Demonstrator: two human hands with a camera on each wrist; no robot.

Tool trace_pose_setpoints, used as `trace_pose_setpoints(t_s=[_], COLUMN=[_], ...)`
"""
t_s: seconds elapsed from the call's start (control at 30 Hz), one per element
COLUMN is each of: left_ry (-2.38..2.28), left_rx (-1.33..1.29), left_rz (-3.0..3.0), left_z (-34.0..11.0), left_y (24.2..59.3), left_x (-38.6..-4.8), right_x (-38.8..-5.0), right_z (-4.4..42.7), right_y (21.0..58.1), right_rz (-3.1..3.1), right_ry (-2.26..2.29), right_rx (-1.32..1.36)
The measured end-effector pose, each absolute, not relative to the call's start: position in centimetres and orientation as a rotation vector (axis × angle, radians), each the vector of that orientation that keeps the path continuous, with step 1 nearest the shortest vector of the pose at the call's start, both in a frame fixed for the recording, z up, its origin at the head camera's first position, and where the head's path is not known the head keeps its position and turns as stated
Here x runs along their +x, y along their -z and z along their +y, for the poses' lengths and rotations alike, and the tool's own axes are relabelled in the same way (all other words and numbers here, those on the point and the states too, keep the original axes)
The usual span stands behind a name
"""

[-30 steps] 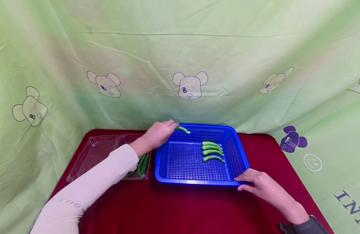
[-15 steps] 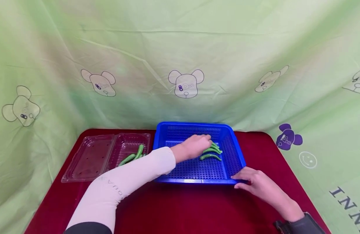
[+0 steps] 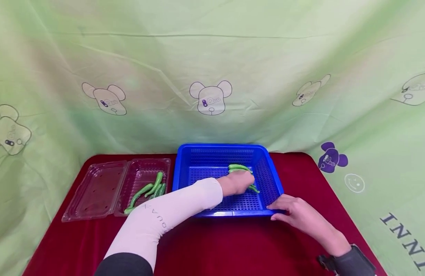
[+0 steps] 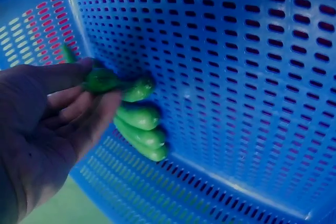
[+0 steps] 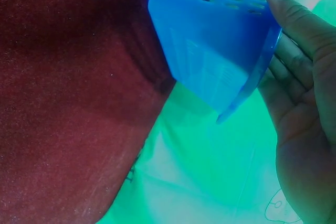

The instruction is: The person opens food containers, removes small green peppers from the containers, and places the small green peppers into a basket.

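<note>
Inside the blue basket (image 3: 221, 146), my left hand (image 3: 238, 182) pinches a dark green chili pepper (image 4: 101, 81) between thumb and fingers, low over the floor. Several lighter green peppers (image 4: 137, 117) lie side by side next to it. In the head view the hand covers most of that row, leaving the far pepper (image 3: 238, 167) showing. My right hand (image 3: 295, 211) holds the basket's near right corner, with its thumb on the outer wall and its fingers at the rim.
Left of the basket is a clear plastic box (image 3: 148, 164) with several green peppers (image 3: 156, 181) in it; its lid (image 3: 96, 189) lies folded back. A red cloth (image 3: 212, 245) covers the table. A green curtain (image 3: 157, 130) hangs behind.
My left hand has carried a pepper from the basket's far left side to the row at its right, then nearer to me. The right hand keeps its hold on the corner.
</note>
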State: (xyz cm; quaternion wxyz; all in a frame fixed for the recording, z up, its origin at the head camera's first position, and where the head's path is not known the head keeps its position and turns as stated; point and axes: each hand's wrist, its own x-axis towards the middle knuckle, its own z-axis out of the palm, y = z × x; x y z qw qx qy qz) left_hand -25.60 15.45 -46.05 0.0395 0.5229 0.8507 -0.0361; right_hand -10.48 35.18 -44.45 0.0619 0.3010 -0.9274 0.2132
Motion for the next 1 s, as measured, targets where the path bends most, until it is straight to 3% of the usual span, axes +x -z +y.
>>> trace_pose_setpoints(t_s=[0.37,0.6,0.8,1.0], left_ry=[0.087,-0.030,-0.116,-0.285], left_rx=[1.542,1.512,1.551,1.586], left_rz=[2.616,2.585,2.630,2.826], left_z=[14.7,13.7,8.1,-1.0], left_y=[48.0,46.4,42.5,40.8], left_x=[-26.1,-26.6,-26.7,-28.3], right_x=[-10.7,-10.7,-10.7,-10.7], right_z=[34.8,34.8,34.9,35.0], right_y=[44.4,44.3,44.4,44.6], right_rz=[-2.823,-2.825,-2.808,-2.775], right_ry=[-0.645,-0.645,-0.634,-0.634], right_rx=[0.910,0.891,0.898,0.918])
